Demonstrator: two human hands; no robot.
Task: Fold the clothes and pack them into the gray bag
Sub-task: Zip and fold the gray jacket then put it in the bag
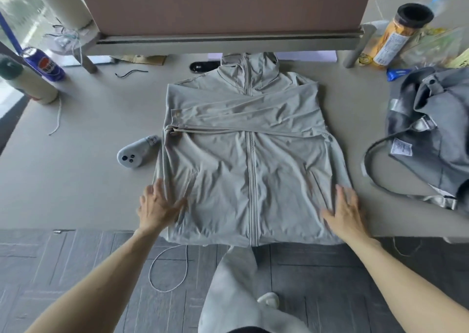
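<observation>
A light grey zip-up hooded jacket (250,155) lies flat, front up, on the table (83,175), with both sleeves folded across its chest. Its hem reaches the table's front edge. My left hand (158,205) rests flat on the jacket's lower left corner, fingers spread. My right hand (346,209) lies flat on the lower right corner, fingers straight. The gray bag (431,134) sits crumpled at the table's right side, its strap looping toward the jacket.
A grey controller (135,153) lies just left of the jacket. A blue can (44,65) and a beige bottle (28,84) stand far left. A yellow canister (394,35) and wrappers sit back right. A raised shelf (225,40) spans the back.
</observation>
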